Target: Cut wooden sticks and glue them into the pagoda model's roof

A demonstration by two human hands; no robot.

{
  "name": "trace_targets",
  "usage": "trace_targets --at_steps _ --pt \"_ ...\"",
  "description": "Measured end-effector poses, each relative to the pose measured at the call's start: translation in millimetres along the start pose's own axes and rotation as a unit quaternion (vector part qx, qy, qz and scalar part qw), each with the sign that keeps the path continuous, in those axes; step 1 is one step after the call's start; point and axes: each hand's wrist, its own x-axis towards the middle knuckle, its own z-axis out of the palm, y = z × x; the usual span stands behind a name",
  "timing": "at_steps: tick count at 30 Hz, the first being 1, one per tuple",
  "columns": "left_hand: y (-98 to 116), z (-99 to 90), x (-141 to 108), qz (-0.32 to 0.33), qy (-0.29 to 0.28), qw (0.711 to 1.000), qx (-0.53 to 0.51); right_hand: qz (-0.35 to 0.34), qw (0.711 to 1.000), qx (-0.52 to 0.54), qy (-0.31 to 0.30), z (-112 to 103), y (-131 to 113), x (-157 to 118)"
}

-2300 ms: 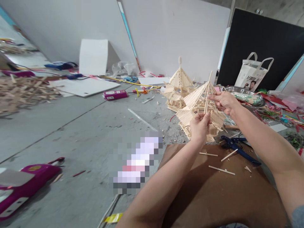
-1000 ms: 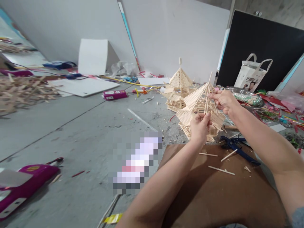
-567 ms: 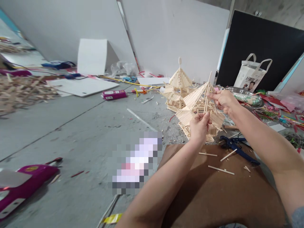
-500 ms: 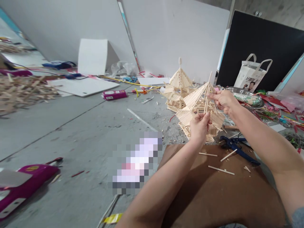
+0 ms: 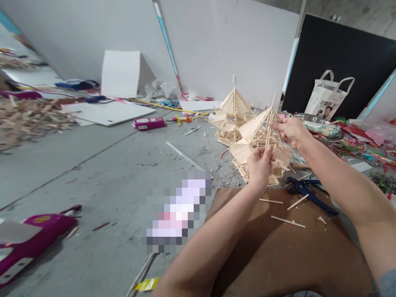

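Looking from left to right: each line takes one part of the scene
Far left: a heap of pale wooden sticks (image 5: 29, 119) lies on the grey floor (image 5: 93, 165); a magenta plastic tool (image 5: 31, 241) lies near the bottom corner
Middle floor: a small magenta box (image 5: 149, 123) and a clear thin rod (image 5: 184, 156); this side has much open room
Left hand (image 5: 260, 164): closed in a pinch on the lower end of a thin pale wooden stick (image 5: 268, 134), which stands almost upright against the roof
Stick-built pagoda model (image 5: 262, 142): it stands on the floor just beyond the brown cardboard sheet (image 5: 278, 247), a second similar pagoda (image 5: 233, 111) close behind it
Right hand (image 5: 289, 130): fingers closed on the upper part of the same stick, touching the roof slope
Change: compared with the frames of two seconds ago, both hands and the stick have almost not moved; I judge the stick is being held in its place
Right edge: blue pliers (image 5: 309, 193) and loose sticks lie just beside the model; a white bag (image 5: 329, 97) and coloured clutter leave little room there
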Motion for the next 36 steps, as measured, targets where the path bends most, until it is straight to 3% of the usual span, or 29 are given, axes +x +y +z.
trace_targets --at_steps 4,9,16,24,36 --pt "1.2 -0.3 -1.6 0.012 0.002 1.0 0.014 0.0 1.0 -0.004 -0.001 -0.6 0.7 1.0" --pt "-0.1 -3.7 -0.1 0.082 0.024 0.994 0.07 -0.005 1.0 -0.008 -0.002 -1.4 2.5 2.9" --pt "-1.0 -12.4 5.5 0.221 0.06 0.95 0.214 -0.01 1.0 -0.007 -0.003 -1.2 2.7 1.6" --pt "5.6 -14.0 4.4 0.257 0.066 0.926 0.267 -0.001 1.0 0.003 -0.003 0.0 2.7 2.2" --pt "2.9 -15.9 6.7 0.262 0.065 0.909 0.316 -0.007 1.0 0.009 -0.009 -1.5 5.1 5.4"
